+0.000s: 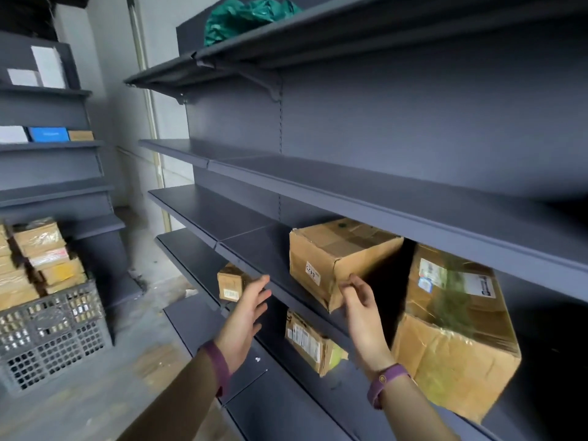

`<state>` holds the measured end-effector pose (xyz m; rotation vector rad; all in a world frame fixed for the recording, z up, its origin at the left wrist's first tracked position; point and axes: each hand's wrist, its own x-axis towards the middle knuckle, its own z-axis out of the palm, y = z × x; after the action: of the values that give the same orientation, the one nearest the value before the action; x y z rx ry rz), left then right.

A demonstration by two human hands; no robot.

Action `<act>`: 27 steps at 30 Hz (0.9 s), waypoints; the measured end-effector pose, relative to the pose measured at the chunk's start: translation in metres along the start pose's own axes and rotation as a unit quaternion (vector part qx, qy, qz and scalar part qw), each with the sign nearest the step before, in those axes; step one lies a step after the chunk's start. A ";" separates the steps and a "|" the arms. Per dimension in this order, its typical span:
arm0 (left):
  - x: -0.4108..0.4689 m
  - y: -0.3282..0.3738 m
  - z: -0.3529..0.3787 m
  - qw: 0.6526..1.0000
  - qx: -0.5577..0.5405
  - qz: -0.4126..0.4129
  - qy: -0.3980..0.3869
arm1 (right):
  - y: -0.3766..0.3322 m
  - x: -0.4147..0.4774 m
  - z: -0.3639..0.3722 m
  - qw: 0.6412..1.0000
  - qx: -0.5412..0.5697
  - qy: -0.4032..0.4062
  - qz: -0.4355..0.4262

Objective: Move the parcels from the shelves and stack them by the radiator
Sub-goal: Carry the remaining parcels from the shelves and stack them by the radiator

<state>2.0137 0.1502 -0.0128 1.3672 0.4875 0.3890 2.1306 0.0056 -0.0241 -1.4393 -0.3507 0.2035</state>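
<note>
In the head view we see dark grey shelving [381,192] filling the right and centre of the frame. A brown cardboard box [321,259] with a small white label sits on a middle shelf at centre frame, one corner jutting past the shelf edge. The right hand [359,310] reaches up to that front corner with its fingers curled and the fingertips [350,280] at the cardboard edge; motion blur keeps us from telling whether they pinch it or only touch it. The left hand [246,316] is spread wide with straight fingers, holding nothing, just left of the box and near the shelf lip. Each wrist wears a purple band.

To the right of the box stands a larger taped parcel [455,329]. On the shelf below we see a small box [230,281] and a labelled parcel [310,342]. At lower left a grey plastic crate [54,345] holds stacked parcels [41,259]. A green plastic bag [248,17] lies on the top shelf.
</note>
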 end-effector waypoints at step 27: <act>0.353 -0.002 0.005 0.952 -0.007 -0.130 -0.276 | 0.079 0.165 0.047 0.952 0.094 0.288 0.033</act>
<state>2.3124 0.3336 -0.0508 1.3080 0.1920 -0.2076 2.2738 0.1168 -0.0795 -1.2559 0.1921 -0.1317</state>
